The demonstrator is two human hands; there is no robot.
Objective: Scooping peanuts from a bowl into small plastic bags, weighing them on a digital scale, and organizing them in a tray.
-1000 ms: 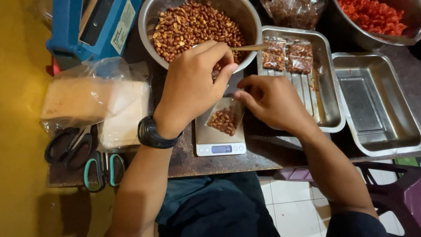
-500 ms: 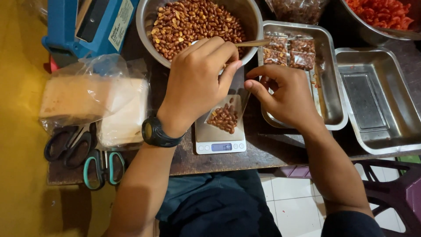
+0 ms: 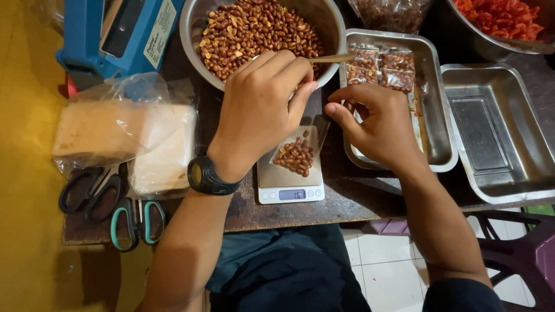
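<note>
On the small scale, a clear peanut pouch under both hands.

Both arms are bare to the elbow. A black round-faced watch sits on the left wrist. A dark sleeve covers the right upper arm; trousers are dark blue.

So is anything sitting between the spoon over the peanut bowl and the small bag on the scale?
Nothing visible blocks it. The left hand holds the spoon at the peanut bowl's near rim, directly above the scale. The right hand's fingers hold the small bag open by its edge, beside the mouth.
</note>
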